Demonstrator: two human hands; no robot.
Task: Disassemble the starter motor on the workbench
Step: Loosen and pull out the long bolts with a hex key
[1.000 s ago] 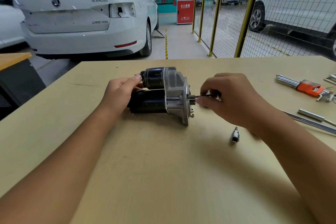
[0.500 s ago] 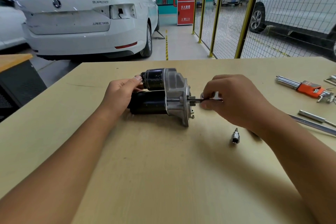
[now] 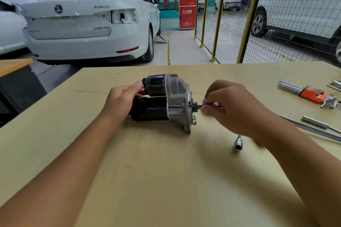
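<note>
The starter motor lies on its side in the middle of the workbench, black body to the left and silver aluminium nose housing to the right. My left hand holds the black rear end and steadies it. My right hand pinches a thin metal bolt that sticks out of the nose housing; most of the bolt's outer end is hidden by my fingers.
A small socket bit lies on the bench below my right wrist. An orange-holdered hex key set and long metal rods lie at the right edge. White cars and a yellow mesh fence stand beyond the bench.
My right hand has drawn slightly to the right, and more of the thin bolt shows outside the nose housing. The left hand and the motor have stayed put.
</note>
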